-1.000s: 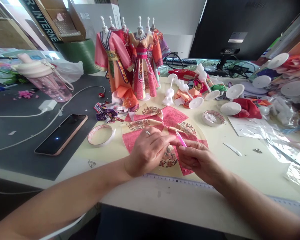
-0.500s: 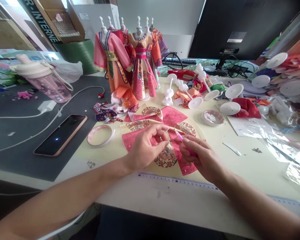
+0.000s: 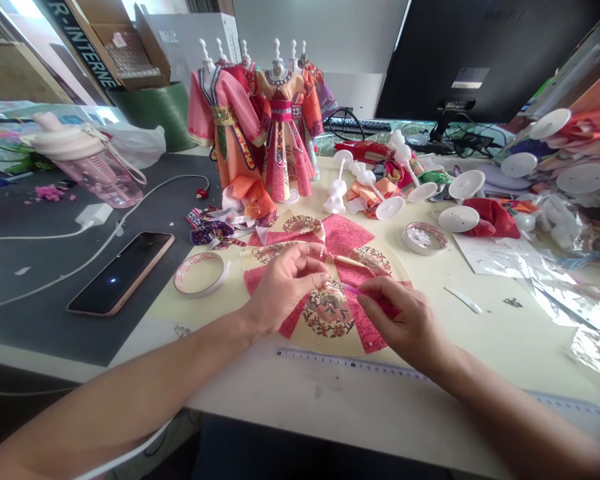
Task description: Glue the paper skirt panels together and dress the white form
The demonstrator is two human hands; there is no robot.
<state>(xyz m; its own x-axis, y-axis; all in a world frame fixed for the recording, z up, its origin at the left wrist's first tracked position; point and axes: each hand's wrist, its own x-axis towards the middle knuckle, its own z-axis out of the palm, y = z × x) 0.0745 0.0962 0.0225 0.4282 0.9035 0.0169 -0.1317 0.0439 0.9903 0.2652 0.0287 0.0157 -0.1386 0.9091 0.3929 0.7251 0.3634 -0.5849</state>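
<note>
Nearest: a white, flat ruler with dark graduations (image 3: 353, 365) runs crosswise on the near side of both hands, its line passing beneath the right forearm.

Right hand (image 3: 403, 310): thumb and forefinger closed in a pinch on a slim pink pen-like tool (image 3: 351, 289). Visible shaft points leftward from this grip, toward the left hand (image 3: 280, 290); its end lies just beside the left thumb, above the cloth.

Left hand: fingers curled, thumb and forefinger tips a little apart. Cannot tell whether anything is held between them.

Workpiece: a round pink-and-cream fabric piece with floral medallions (image 3: 329, 315) lies flat under and between the hands. Panels radiate from a centre just beyond the left fingertips; the left hand is nearer to it, the right off to its near right. Key relation: tool axis roughly crosswise, centre beyond and left of the right-hand grip.

Further out: a white tape ring with red print (image 3: 199, 293) left of the left hand; beyond the cloth, a pink-and-orange long-sleeved miniature robe (image 3: 225, 123) upright on a white stand.
</note>
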